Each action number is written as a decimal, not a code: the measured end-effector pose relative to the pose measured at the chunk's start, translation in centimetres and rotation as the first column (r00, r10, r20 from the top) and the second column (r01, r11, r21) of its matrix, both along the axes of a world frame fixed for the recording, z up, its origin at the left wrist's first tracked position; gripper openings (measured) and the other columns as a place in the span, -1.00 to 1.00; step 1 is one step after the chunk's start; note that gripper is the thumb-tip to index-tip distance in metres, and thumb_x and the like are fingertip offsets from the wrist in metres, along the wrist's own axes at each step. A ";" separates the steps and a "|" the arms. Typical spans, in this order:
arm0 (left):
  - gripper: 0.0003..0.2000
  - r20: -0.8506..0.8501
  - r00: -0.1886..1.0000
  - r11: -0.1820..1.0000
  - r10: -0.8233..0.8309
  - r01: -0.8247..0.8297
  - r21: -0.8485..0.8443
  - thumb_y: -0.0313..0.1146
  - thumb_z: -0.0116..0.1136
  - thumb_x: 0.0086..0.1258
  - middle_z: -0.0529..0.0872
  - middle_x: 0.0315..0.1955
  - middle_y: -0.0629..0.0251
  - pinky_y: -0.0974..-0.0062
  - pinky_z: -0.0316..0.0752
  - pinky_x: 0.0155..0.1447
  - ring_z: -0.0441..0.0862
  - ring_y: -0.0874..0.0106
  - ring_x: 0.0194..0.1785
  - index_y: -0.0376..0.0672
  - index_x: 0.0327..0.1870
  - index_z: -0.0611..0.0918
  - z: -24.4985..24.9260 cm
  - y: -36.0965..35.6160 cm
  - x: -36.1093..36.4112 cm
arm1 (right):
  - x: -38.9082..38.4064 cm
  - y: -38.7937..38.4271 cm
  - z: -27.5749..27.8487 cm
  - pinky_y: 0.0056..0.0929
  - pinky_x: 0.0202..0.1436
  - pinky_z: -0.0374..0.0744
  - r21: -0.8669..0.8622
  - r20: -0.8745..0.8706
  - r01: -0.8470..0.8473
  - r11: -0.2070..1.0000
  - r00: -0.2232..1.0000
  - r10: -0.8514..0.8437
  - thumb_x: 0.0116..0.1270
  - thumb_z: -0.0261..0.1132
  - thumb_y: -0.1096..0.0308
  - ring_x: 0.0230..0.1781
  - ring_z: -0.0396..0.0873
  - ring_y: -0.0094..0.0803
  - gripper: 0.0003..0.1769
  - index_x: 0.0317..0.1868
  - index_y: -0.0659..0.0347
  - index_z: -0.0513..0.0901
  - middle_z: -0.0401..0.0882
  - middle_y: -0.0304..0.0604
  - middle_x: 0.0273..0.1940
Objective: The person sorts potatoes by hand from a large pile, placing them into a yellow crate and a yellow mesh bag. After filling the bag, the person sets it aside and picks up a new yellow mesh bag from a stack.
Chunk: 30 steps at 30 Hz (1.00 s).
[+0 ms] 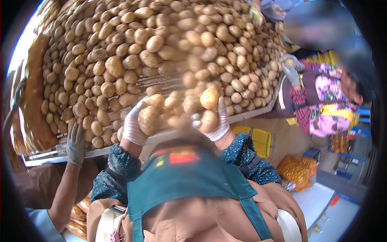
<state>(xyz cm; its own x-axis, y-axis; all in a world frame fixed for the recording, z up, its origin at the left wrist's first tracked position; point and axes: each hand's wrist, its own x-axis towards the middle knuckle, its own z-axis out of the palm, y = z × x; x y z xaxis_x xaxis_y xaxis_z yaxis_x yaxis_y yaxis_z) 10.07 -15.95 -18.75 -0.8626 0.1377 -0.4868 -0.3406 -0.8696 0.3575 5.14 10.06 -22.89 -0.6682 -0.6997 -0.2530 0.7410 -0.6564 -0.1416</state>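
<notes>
A thick layer of potatoes covers a slatted table, and both my hands are at its near edge in white, striped gloves. My left hand is curled around a large, soil-marked potato, with a smaller potato just beyond it. In my right hand, the fingers cup a potato; a paler, yellowish potato rests above it against the fingertips. Between my hands several more potatoes lie close together, partly blurred.
At left, a co-worker's gloved hand lies on the table's edge. Across to the right, another person's gloved hand touches the pile's side. A yellow crate and a filled orange net bag stand at right, beside a white surface.
</notes>
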 end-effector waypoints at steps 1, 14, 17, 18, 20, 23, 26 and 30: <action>-0.62 0.075 0.997 1.000 -0.022 0.021 0.020 -0.28 0.13 0.45 0.70 0.02 0.11 0.30 0.65 0.13 0.69 0.23 0.03 -0.30 0.20 0.57 0.3 2.0 -0.9 | 0.7 1.4 0.1 -0.31 -0.16 0.55 0.001 -0.002 0.031 1.000 1.000 -0.031 0.28 0.24 -0.44 -0.13 0.49 -0.26 -0.14 0.35 0.04 0.41 0.52 -0.14 0.16; -0.50 0.140 0.648 0.662 -0.749 0.724 0.193 -0.14 0.23 0.40 0.69 0.04 -0.01 0.00 0.69 0.01 0.70 0.08 0.01 -0.27 0.25 0.51 -4.7 27.1 -2.9 | 17.4 23.1 -5.5 -0.25 -0.20 0.68 0.408 0.285 0.563 0.719 0.669 -0.686 0.26 0.37 -0.28 -0.15 0.62 -0.13 -0.24 0.24 0.10 0.47 0.60 -0.04 0.02; -0.63 0.303 0.529 0.595 -0.793 0.779 0.197 -0.17 0.18 0.45 0.74 -0.11 0.04 0.16 0.72 -0.04 0.73 0.17 -0.10 -0.26 0.11 0.60 -7.8 33.1 -1.9 | 20.5 26.6 -8.3 -0.12 -0.19 0.69 0.461 0.353 0.621 0.635 0.528 -0.773 0.30 0.34 -0.25 -0.12 0.63 -0.08 -0.27 0.22 0.15 0.49 0.62 -0.01 -0.01; -0.65 0.350 0.461 0.551 -0.816 0.804 0.225 -0.18 0.17 0.46 0.75 -0.13 0.05 0.18 0.72 -0.04 0.73 0.17 -0.12 -0.26 0.08 0.62 -8.1 34.9 -1.6 | 21.1 27.5 -8.7 -0.10 -0.18 0.69 0.506 0.344 0.631 0.588 0.478 -0.808 0.31 0.33 -0.25 -0.11 0.64 -0.07 -0.28 0.22 0.15 0.49 0.63 -0.01 0.01; -0.64 0.369 0.409 0.519 -0.835 0.809 0.276 -0.15 0.14 0.48 0.75 -0.10 0.08 0.15 0.70 -0.01 0.72 0.17 -0.09 -0.25 0.09 0.62 -7.4 38.6 -0.9 | 21.7 29.3 -8.5 -0.10 -0.12 0.67 0.524 0.348 0.673 0.522 0.390 -0.853 0.35 0.31 -0.21 -0.08 0.63 -0.11 -0.35 0.22 0.10 0.51 0.62 -0.03 0.06; -0.62 0.284 0.410 0.483 -0.867 0.830 0.278 -0.09 0.08 0.50 0.69 0.00 0.17 0.27 0.58 0.14 0.63 0.26 0.06 -0.18 0.12 0.60 -10.9 43.7 0.0 | 21.5 32.1 -11.5 0.01 -0.01 0.65 0.500 0.364 0.739 0.451 0.293 -0.884 0.35 0.32 -0.17 0.06 0.59 -0.09 -0.40 0.20 0.05 0.52 0.61 -0.09 0.13; -0.56 0.200 0.404 0.437 -0.893 0.884 0.165 -0.02 0.07 0.50 0.60 0.15 0.21 0.23 0.50 0.23 0.55 0.26 0.18 -0.12 0.23 0.52 -12.8 47.6 0.4 | 21.2 33.8 -12.5 0.11 0.18 0.57 0.536 0.316 0.747 0.392 0.253 -0.914 0.38 0.30 -0.12 0.23 0.51 -0.05 -0.45 0.21 0.03 0.52 0.58 -0.16 0.21; -0.41 0.245 0.459 0.417 -0.854 0.886 -0.204 0.07 0.09 0.49 0.54 0.29 0.17 0.07 0.48 0.31 0.48 0.16 0.31 -0.15 0.37 0.43 -11.5 47.3 0.5 | 22.8 36.8 -16.9 0.06 0.34 0.40 0.371 0.475 0.786 0.495 0.297 -0.828 0.44 0.24 0.01 0.20 0.52 -0.11 -0.55 0.21 0.05 0.52 0.57 -0.24 0.20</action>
